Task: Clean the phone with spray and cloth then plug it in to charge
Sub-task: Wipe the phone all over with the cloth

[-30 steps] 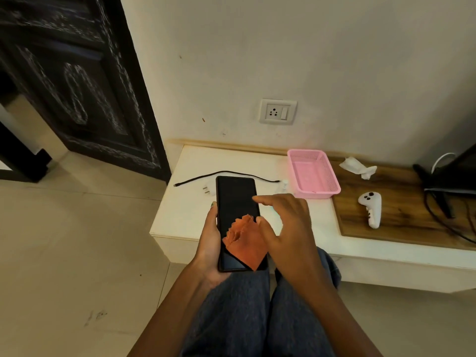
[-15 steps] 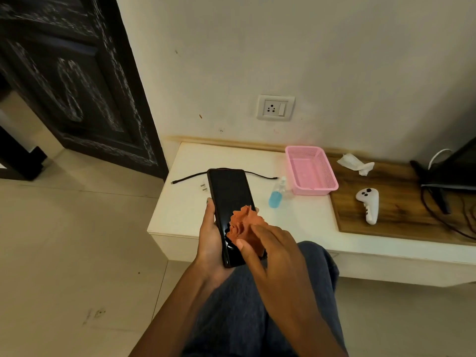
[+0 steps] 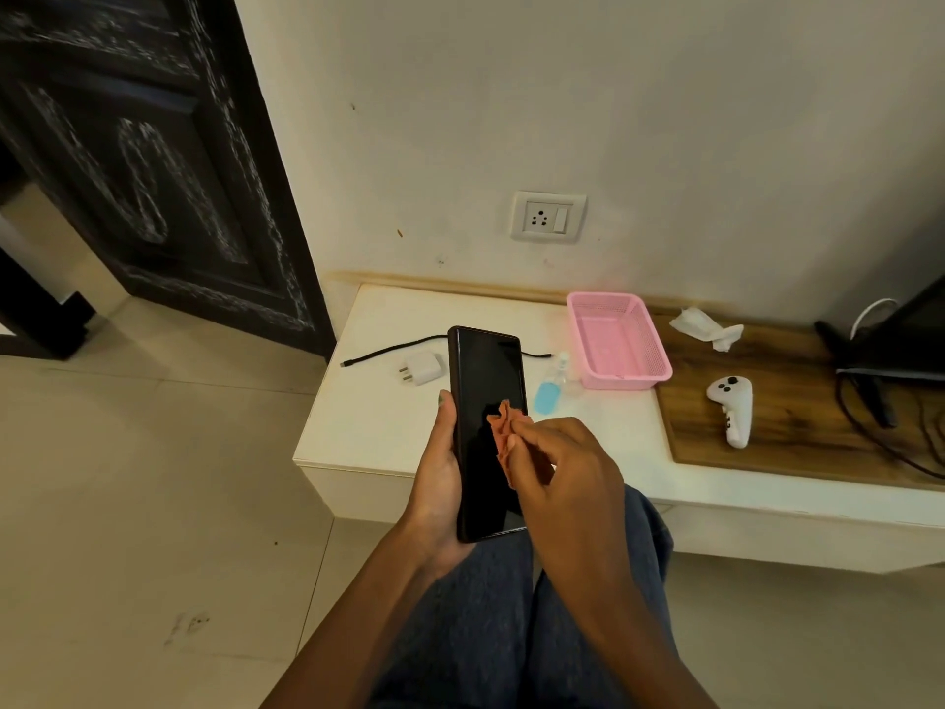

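The desk (image 3: 368, 432), white and low against the wall, is carrying the things for the later steps, and compared with one second ago more of it is showing now: the white charger (image 3: 423, 368) is lying clear to the left of the phone, with the black cable (image 3: 394, 349) running behind it, and the small spray bottle (image 3: 551, 388) with blue liquid is lying just beside the pink basket (image 3: 616, 342). The wall socket (image 3: 548, 217) above the desk is having nothing plugged in, so I judge that the charging step is not yet begun. The phone (image 3: 486, 396) is being held upright over the lap, in front of the desk edge, and its dark screen is facing the camera. The right hand (image 3: 562, 463) has been moving on it: a second ago the orange cloth (image 3: 503, 427) was spread flat low on the screen under open fingers, and now it is bunched and sitting near the middle, at the right side of the glass. This is meaning that the wiping is in progress. The left hand (image 3: 440, 478) is keeping its grip clenched around the phone from behind, the thumb lying along the left edge. The right hand is bending at the wrist, its grip pinching the cloth and pressing it on the glass.
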Demonstrator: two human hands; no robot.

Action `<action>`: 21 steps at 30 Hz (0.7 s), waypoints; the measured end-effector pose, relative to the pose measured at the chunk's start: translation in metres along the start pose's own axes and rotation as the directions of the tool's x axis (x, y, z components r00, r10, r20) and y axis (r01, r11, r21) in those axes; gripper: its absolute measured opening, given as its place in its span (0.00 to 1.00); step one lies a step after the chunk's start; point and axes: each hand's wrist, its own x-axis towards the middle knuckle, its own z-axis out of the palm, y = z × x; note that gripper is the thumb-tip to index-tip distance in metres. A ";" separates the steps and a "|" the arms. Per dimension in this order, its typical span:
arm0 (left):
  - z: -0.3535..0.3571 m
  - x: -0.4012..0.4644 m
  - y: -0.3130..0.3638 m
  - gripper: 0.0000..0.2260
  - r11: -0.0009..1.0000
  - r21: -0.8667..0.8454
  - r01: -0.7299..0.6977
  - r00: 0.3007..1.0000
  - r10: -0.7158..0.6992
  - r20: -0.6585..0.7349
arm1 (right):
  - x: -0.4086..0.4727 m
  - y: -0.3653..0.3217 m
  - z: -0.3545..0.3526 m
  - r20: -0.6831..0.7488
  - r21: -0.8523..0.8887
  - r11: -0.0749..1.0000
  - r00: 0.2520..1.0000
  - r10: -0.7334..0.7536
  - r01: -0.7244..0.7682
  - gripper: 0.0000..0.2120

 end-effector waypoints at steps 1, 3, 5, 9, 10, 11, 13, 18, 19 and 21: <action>0.000 0.000 0.000 0.29 1.000 0.003 -0.003 1.000 0.003 -0.001 | -0.001 -0.001 0.000 0.002 -0.009 1.000 1.000 -0.008 0.008 0.10; -0.002 0.001 0.002 0.28 1.000 0.000 -0.008 1.000 0.008 0.002 | -0.005 -0.002 -0.001 0.019 -0.010 0.999 0.999 -0.031 0.031 0.12; -0.004 0.002 0.004 0.29 1.000 0.002 -0.010 1.000 0.010 0.010 | -0.010 -0.003 -0.001 0.054 -0.010 0.999 0.997 -0.051 0.052 0.15; -0.007 0.002 0.005 0.29 1.000 0.000 -0.007 1.000 0.007 0.011 | -0.016 0.001 -0.001 0.055 -0.030 0.995 0.994 -0.089 0.091 0.14; -0.007 0.002 0.004 0.29 1.000 -0.003 -0.002 1.000 0.002 0.015 | -0.016 0.003 -0.001 0.033 -0.033 0.995 0.995 -0.095 0.096 0.13; -0.006 0.002 0.003 0.29 1.000 -0.009 0.004 1.000 -0.004 0.016 | -0.015 0.005 -0.001 0.013 -0.036 0.994 0.995 -0.098 0.098 0.12; -0.004 0.002 0.003 0.29 0.999 -0.024 0.030 0.999 -0.030 0.018 | -0.012 0.006 -0.001 -0.019 -0.035 0.995 0.995 -0.095 0.095 0.11; 0.001 0.002 -0.001 0.29 0.996 -0.024 0.083 0.997 -0.083 0.006 | 0.000 -0.006 -0.002 -0.090 -0.047 0.990 0.986 -0.137 0.133 0.10; 0.001 0.003 -0.002 0.28 0.996 -0.028 0.088 0.996 -0.088 0.007 | 0.002 -0.009 -0.002 -0.044 -0.044 0.983 0.982 -0.183 0.181 0.12; 0.001 0.000 0.002 0.29 0.995 -0.053 0.085 0.996 -0.085 -0.002 | -0.001 -0.012 0.000 0.052 -0.051 0.960 0.961 -0.271 0.274 0.17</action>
